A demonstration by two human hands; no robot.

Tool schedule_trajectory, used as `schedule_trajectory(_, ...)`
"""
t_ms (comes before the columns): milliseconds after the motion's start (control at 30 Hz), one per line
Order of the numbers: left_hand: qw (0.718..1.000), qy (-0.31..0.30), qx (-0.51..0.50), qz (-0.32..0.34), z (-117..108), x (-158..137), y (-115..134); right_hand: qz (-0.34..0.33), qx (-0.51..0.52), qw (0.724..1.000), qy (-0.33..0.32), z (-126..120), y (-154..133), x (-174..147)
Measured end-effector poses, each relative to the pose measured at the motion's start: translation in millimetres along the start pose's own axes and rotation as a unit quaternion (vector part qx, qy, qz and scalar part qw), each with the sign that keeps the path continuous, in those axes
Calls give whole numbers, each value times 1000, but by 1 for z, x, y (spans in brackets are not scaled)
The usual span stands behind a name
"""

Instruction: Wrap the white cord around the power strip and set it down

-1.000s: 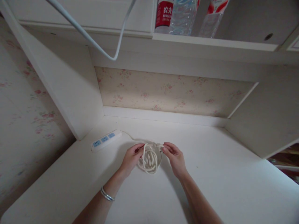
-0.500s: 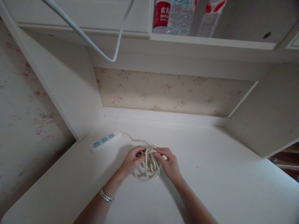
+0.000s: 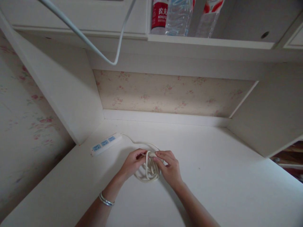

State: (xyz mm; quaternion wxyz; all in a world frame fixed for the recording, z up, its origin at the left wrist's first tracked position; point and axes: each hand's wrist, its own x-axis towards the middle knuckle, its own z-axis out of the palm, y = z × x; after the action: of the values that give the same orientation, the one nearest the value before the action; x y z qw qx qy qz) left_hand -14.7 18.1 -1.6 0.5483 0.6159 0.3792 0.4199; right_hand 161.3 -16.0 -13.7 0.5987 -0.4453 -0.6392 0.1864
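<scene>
A coiled white power cord (image 3: 151, 176) is between my two hands, just over the white desk. My left hand (image 3: 133, 162) pinches the coil from the left, fingers curled behind the loops. From the right, my right hand (image 3: 168, 165) grips the top of the bundle with thumb and fingers, around a thicker pale piece that may be the plug. The cord runs back to a white power strip (image 3: 106, 144) with blue sockets, lying to the left on the desk. My fingers partly hide the top of the coil.
The white desk (image 3: 224, 189) has side panels left and right and a low ledge at the back. Overhead, a shelf holds several plastic bottles (image 3: 178, 17). A pale bent bar or cable (image 3: 94, 49) hangs across the upper left.
My right hand has shifted slightly left over the top of the coil, its fingers further across the bundle. My left hand keeps its hold. The view has turned slightly.
</scene>
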Motion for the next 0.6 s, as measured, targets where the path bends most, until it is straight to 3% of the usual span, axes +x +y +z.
schedule_trajectory(333,999,-19,30,37,1,0,-2,-19,-34,999,29,0,-10,-7)
schedule_trajectory(600,999,-40,-16,15,1,0,-2,-3,-54,998,-24,2,-5,-6)
